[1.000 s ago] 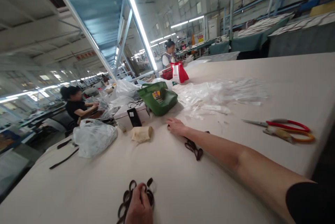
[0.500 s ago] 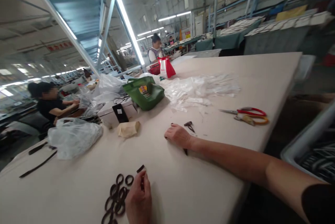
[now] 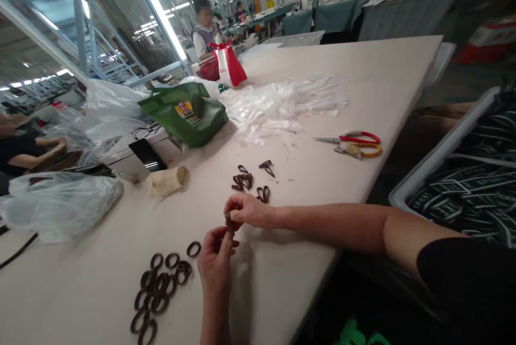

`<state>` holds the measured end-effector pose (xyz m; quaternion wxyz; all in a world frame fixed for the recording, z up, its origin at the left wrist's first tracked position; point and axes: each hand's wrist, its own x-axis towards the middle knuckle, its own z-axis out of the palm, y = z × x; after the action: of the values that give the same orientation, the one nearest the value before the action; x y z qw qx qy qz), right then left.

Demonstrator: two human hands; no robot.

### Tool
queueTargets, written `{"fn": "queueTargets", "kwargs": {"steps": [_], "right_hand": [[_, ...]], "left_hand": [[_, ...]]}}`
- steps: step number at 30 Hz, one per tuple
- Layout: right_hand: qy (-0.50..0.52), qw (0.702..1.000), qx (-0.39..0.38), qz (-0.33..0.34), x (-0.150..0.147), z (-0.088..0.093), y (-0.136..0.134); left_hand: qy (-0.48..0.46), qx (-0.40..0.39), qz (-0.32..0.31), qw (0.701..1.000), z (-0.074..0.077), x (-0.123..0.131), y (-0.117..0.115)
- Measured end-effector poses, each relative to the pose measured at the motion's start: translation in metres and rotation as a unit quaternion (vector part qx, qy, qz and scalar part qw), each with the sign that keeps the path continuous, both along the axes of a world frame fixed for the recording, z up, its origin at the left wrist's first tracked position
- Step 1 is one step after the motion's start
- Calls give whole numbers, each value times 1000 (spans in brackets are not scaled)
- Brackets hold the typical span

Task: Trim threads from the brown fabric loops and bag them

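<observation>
"As the head view shows it, what's gripped?"
"One small brown strip (image 3: 229, 221), pinched by the left hand (image 3: 216, 256) and right hand (image 3: 249, 210) at lower centre of the frame."
"And nearby?"
"Brown rings (image 3: 162, 283) at lower left; folded loops (image 3: 243, 180) near the middle, just above the right hand."

Your small, ring-shaped bands (image 3: 161, 283) are dark brown, as are your slim folded loops (image 3: 243, 181), against your pale beige worktop (image 3: 363, 71). You have metal scissors (image 3: 350, 150) with one red handle and one orange, a green bag (image 3: 199, 123) printed with a yellow picture, a red-and-white bag (image 3: 230, 66), and dark fabric (image 3: 463, 192) patterned with white stripes and lettering.
</observation>
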<state>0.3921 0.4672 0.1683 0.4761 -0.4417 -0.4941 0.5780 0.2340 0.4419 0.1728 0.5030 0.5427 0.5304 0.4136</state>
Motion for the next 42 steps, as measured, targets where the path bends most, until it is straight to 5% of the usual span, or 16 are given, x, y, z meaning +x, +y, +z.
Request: {"fn": "queueTargets", "kwargs": {"steps": [14,22,31,37,39,42], "right_hand": [[-107,986,-45,118,6,19,-11],[-158,979,-19,130,6,19,-12],[-156,979,131,30,3,4,-9],[-276,896,340,67,10,7,-9],[-302,888,341,63,10,7,-8],[-288,915,280,21,7,6,-6]], "left_hand": [[-19,57,64,996,0,7,-7],[-108,-41,46,992,3,2,-2],[-152,-135,32,979,11,1,0],[-137,-177,-4,975,9,-1,1],[-127,-174,-14,976,8,-1,0],[-90,-112,-26,989,7,-3,-4]]}}
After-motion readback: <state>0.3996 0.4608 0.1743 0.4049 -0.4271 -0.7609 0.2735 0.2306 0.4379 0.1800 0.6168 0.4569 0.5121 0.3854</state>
